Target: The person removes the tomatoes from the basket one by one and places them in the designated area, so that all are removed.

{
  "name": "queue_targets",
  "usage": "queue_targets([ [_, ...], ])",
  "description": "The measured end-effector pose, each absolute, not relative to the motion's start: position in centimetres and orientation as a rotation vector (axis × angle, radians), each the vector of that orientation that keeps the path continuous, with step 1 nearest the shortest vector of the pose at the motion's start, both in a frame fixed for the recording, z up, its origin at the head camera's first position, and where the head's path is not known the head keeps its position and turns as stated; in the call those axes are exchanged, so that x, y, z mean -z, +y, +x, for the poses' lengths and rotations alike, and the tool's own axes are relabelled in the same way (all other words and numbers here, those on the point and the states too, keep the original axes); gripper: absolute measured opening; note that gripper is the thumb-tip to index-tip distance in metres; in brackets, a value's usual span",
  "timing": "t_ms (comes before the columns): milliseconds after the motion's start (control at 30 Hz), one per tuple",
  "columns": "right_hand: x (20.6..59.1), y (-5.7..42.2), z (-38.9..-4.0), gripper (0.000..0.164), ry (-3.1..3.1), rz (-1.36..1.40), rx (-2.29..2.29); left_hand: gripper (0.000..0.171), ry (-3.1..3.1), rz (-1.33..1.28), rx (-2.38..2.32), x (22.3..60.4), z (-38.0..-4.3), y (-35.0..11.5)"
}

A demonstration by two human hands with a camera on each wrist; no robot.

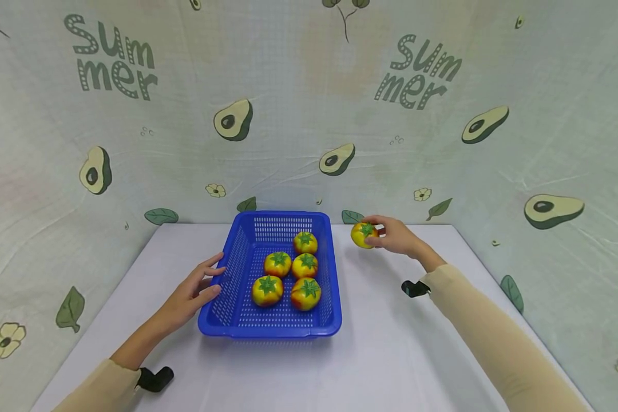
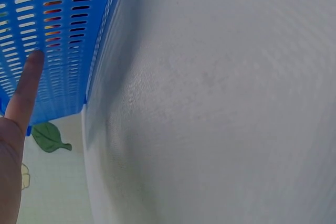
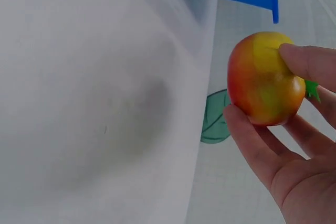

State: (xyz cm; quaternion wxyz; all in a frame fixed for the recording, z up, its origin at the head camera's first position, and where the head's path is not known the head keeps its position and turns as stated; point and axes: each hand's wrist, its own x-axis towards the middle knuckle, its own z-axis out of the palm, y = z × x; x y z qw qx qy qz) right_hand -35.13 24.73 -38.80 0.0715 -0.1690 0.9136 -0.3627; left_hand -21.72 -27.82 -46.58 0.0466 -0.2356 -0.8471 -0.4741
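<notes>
My right hand (image 1: 395,236) holds a yellow-and-red tomato (image 1: 363,234) with a green leafy top, to the right of the blue plastic basket (image 1: 270,331). In the right wrist view, the thumb and fingers pinch the tomato (image 3: 265,80) from opposite sides, above the table. Several similar tomatoes (image 1: 268,290) lie inside the basket, mostly toward its middle and right. My left hand (image 1: 191,290) is at the basket's left side, its fingers extended with the tips at the rim. In the left wrist view, one finger (image 2: 26,90) points along the slotted basket wall (image 2: 58,72).
The basket stands on a white-covered table (image 1: 386,343). A pale cloth (image 1: 288,68) printed with avocados, leaves and lettering hangs behind the table and along both sides. Small black devices (image 1: 156,379) are worn at both wrists, by the beige sleeves (image 1: 489,332).
</notes>
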Motion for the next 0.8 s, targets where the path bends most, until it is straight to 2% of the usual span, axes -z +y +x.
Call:
queue_targets([
  [800, 41.6, 25.3, -35.8, 0.06, 2.716, -0.421, 1.086, 0.037, -2.572, -0.728, 1.47, 46.8, -21.8, -27.8],
])
